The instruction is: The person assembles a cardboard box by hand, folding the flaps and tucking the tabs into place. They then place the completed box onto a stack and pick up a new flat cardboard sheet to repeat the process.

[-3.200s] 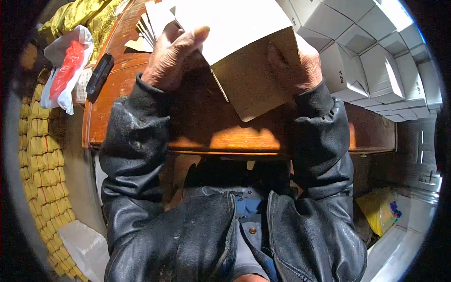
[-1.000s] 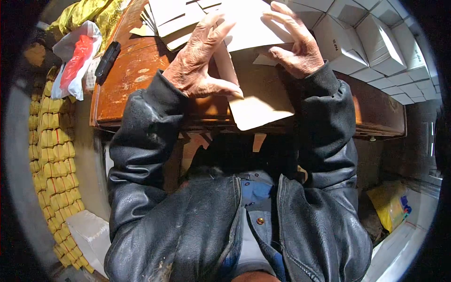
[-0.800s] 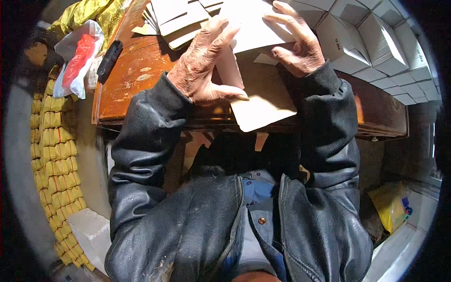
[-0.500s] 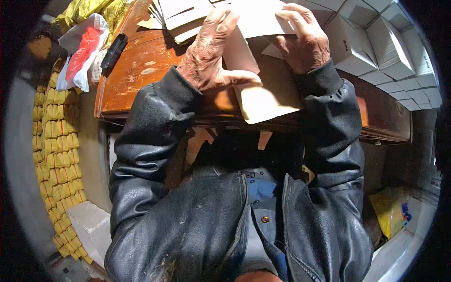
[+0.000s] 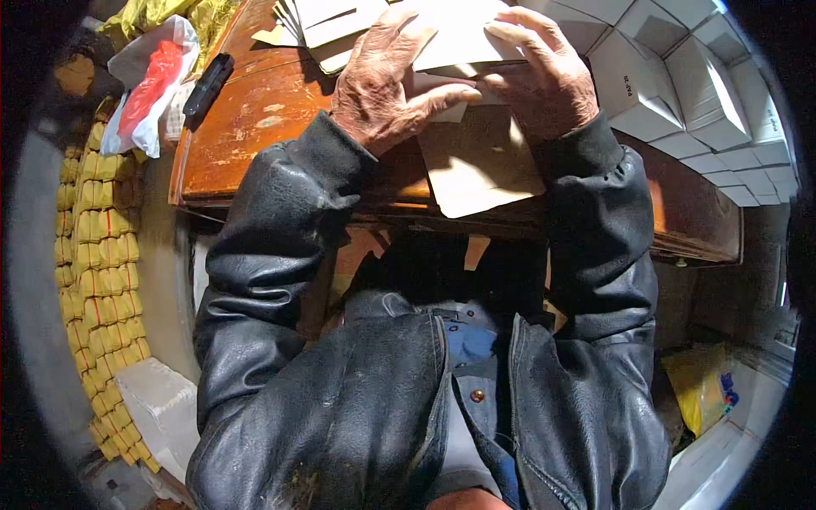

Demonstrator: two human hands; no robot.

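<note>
A bright white paper sheet (image 5: 467, 38) lies between my hands at the top of the view. My left hand (image 5: 387, 81) rests on its left side, fingers stretched out and the thumb reaching right across its lower edge. Around the sheet's right side my right hand (image 5: 548, 76) has bent fingers on top and the thumb below. Beneath both hands a cream sheet of paper or card (image 5: 476, 166) lies flat, its front edge near the edge of the wooden table (image 5: 255, 127). Glare hides the white sheet's details.
Left of my hands sits a stack of pale paper sheets (image 5: 340, 30). A dark elongated object (image 5: 208, 89) and a red and white plastic bag (image 5: 153, 93) are near the left edge. White boxes (image 5: 633, 85) crowd the right; yellow bundles (image 5: 106, 255) are piled lower left.
The white sheet and my right fingers have shifted slightly left. My left thumb has lifted toward the sheet's lower edge, and more of the cream sheet shows, lying flatter.
</note>
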